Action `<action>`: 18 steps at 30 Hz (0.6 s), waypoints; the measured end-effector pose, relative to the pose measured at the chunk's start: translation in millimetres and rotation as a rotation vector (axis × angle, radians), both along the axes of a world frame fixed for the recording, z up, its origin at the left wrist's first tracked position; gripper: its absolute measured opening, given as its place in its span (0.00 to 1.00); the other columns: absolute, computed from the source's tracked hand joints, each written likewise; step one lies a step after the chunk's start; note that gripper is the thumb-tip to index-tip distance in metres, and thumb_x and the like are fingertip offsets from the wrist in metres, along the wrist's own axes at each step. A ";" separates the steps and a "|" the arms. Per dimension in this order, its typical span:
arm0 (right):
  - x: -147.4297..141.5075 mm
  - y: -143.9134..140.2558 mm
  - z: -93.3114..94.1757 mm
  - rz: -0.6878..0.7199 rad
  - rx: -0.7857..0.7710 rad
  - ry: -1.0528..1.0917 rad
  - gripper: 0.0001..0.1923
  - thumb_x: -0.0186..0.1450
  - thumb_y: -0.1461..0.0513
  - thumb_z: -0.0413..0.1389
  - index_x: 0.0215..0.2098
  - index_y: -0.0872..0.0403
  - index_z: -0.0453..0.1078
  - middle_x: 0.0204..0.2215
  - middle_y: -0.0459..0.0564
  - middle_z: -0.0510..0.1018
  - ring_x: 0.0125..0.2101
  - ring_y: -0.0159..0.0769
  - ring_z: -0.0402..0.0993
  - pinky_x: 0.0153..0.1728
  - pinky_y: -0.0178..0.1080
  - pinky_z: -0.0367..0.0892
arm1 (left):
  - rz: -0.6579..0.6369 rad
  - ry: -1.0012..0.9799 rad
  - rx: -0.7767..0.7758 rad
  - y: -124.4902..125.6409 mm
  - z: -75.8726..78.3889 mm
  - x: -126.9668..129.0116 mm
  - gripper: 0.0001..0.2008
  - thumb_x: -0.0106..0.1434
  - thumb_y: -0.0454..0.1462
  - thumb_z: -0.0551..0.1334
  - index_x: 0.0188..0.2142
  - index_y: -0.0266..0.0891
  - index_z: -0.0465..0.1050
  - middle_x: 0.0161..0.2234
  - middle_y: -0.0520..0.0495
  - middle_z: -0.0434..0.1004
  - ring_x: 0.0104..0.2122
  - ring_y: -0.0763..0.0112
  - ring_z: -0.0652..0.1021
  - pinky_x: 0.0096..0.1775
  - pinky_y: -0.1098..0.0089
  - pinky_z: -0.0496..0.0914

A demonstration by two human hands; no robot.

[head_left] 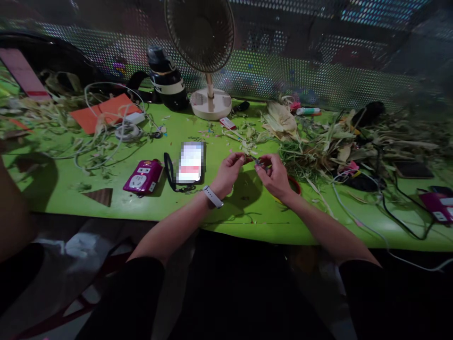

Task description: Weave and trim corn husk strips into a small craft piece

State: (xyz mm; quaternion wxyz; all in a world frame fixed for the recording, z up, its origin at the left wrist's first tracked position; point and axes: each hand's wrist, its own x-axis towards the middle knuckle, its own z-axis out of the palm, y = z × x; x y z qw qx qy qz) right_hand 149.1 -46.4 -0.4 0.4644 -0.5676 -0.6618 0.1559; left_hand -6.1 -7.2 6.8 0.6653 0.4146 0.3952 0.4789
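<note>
- Bright green tabletop (106,208), strewn with dry husk scraps, backed by a perforated metal screen (318,71)
- Left hand (230,171) raised just above the table, white wristband (213,196) on the wrist, fingers curled and pinched on one end of a thin pale strip of husk (247,158)
- Right hand (274,175) close beside the left, fingertips nearly meeting it, closed round a small dark object (259,163) at the strip's other end; too small and blurred to tell what it is
- Strip held in the air between both hands, over the middle of the near table edge
- Red ring-shaped thing (296,183) on the table, partly hidden behind the right wrist
- Phone with a blurred screen (191,162) flat to the left of the hands, a black cord loop (170,172) beside it
- Magenta power strip (143,176) further left, well apart from the hands
- Cream desk fan on a round base (208,101) at the back, dark bottle (166,80) just left of it
- Orange paper sheet (95,115) and tangled white cable (116,132) at far left
- Heap of pale corn husks and green blades (318,137) right of the hands
</note>
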 end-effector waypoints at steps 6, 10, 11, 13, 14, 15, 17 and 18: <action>-6.5 3.2 -0.5 0.060 -0.137 0.035 0.20 0.63 0.45 0.56 0.39 0.52 0.65 0.31 0.49 0.77 0.25 0.33 0.70 0.26 0.38 0.65 | 0.022 0.071 0.103 -0.4 -13.4 6.5 0.03 0.60 0.33 0.63 0.34 0.37 0.76 0.36 0.49 0.79 0.39 0.73 0.75 0.49 0.68 0.67; -9.5 5.4 -2.9 0.081 -0.104 0.027 0.19 0.68 0.45 0.49 0.35 0.52 0.65 0.27 0.48 0.76 0.25 0.33 0.71 0.28 0.37 0.65 | 0.014 0.046 0.155 -0.8 -19.1 8.7 0.04 0.60 0.34 0.64 0.35 0.36 0.76 0.35 0.48 0.78 0.38 0.73 0.75 0.49 0.68 0.68; -9.4 5.4 -3.7 0.076 -0.074 -0.015 0.19 0.69 0.46 0.47 0.34 0.52 0.66 0.27 0.48 0.77 0.26 0.33 0.71 0.29 0.37 0.65 | 0.015 0.039 0.162 -0.5 -20.1 8.8 0.04 0.61 0.35 0.64 0.35 0.36 0.76 0.35 0.48 0.78 0.37 0.73 0.75 0.48 0.67 0.68; -8.5 4.3 -4.7 0.056 -0.002 -0.138 0.20 0.71 0.48 0.45 0.34 0.52 0.68 0.29 0.50 0.78 0.28 0.35 0.73 0.32 0.38 0.64 | 0.022 0.033 0.175 0.1 -21.5 8.5 0.04 0.60 0.36 0.64 0.34 0.36 0.76 0.34 0.49 0.77 0.36 0.74 0.75 0.48 0.67 0.68; -7.9 3.4 -4.7 0.041 0.029 -0.200 0.20 0.71 0.48 0.44 0.35 0.52 0.69 0.30 0.52 0.79 0.29 0.36 0.73 0.32 0.38 0.64 | 0.025 0.035 0.178 0.5 -21.8 8.2 0.04 0.60 0.36 0.64 0.34 0.36 0.76 0.33 0.49 0.77 0.36 0.74 0.74 0.47 0.67 0.68; -7.2 2.4 -4.2 0.022 0.045 -0.247 0.20 0.71 0.48 0.44 0.35 0.53 0.69 0.31 0.52 0.79 0.29 0.36 0.74 0.33 0.38 0.64 | 0.027 0.041 0.179 0.8 -21.9 7.8 0.04 0.60 0.35 0.64 0.34 0.36 0.76 0.33 0.49 0.77 0.35 0.74 0.74 0.46 0.68 0.69; -5.6 0.6 -2.3 -0.019 0.021 -0.275 0.21 0.70 0.47 0.46 0.35 0.53 0.70 0.30 0.52 0.79 0.28 0.35 0.74 0.31 0.38 0.63 | 0.034 0.060 0.176 0.8 -21.3 7.0 0.04 0.60 0.35 0.64 0.33 0.36 0.76 0.32 0.49 0.77 0.34 0.75 0.74 0.44 0.69 0.69; -4.9 0.1 -1.1 -0.032 -0.009 -0.266 0.21 0.69 0.45 0.47 0.35 0.53 0.70 0.28 0.51 0.78 0.26 0.35 0.73 0.30 0.37 0.63 | 0.040 0.068 0.174 0.6 -20.7 6.7 0.03 0.61 0.35 0.64 0.33 0.36 0.76 0.32 0.49 0.76 0.33 0.75 0.73 0.44 0.69 0.69</action>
